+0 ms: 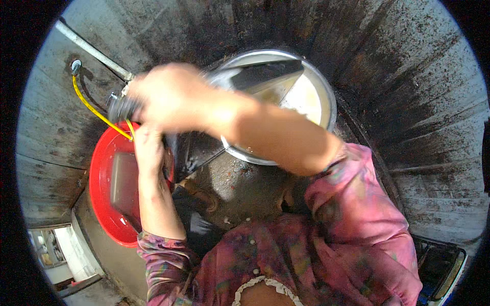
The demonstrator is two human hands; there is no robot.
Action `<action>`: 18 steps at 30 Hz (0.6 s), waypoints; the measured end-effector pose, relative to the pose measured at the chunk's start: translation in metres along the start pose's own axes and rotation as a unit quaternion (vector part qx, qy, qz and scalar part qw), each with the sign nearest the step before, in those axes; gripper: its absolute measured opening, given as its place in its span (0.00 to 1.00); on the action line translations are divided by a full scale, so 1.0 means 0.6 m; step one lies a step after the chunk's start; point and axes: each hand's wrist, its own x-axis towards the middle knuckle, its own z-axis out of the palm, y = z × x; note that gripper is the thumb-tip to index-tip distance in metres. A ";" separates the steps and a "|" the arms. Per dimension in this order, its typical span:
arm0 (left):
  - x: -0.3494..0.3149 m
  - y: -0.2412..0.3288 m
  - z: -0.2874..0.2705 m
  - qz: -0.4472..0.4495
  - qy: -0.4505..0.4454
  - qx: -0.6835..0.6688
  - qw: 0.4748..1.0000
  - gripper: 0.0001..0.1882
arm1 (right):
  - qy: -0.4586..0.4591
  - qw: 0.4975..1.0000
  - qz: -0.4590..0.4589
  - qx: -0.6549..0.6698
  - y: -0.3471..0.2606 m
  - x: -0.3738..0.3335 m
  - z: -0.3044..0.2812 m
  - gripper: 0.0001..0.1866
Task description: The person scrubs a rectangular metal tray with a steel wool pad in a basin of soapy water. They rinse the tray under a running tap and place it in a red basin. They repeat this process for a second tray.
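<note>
My right hand (171, 97), smeared by motion, reaches across to the left, close to a wall tap (124, 92). A blurred dark, shiny ribbed object (122, 108) shows at its fingertips; whether the hand grips it I cannot tell. Below it, my left hand (149, 148) is over the right rim of a red basin (100, 158). Its fingers are mostly hidden behind the right hand. Inside the red basin is a grey-brown rectangular shape (122, 181). A dark item (176, 145) shows just right of the left hand, its kind unclear.
A wide metal bowl (331, 97) with cloudy liquid stands on the wet floor (235, 188), partly behind my right forearm. A dark panel (268, 74) lies across it. A yellow hose (97, 113) runs down to the red basin. A white pipe (92, 48) crosses the stained wall.
</note>
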 end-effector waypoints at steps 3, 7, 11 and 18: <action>-0.008 0.015 0.021 0.059 0.103 -0.216 0.969 0.11 | -0.046 0.999 -0.028 -0.007 -0.015 0.006 0.038 0.15; -0.019 -0.005 -0.041 0.061 0.074 -0.174 0.980 0.19 | 0.009 0.993 -0.092 0.076 0.026 0.002 0.060 0.16; -0.039 -0.033 -0.097 0.025 0.112 -0.216 0.970 0.24 | -0.031 0.998 0.030 0.035 0.186 -0.058 0.005 0.18; -0.059 -0.089 -0.211 0.018 0.148 -0.252 0.956 0.23 | 0.154 0.955 0.252 0.025 0.444 -0.206 -0.169 0.20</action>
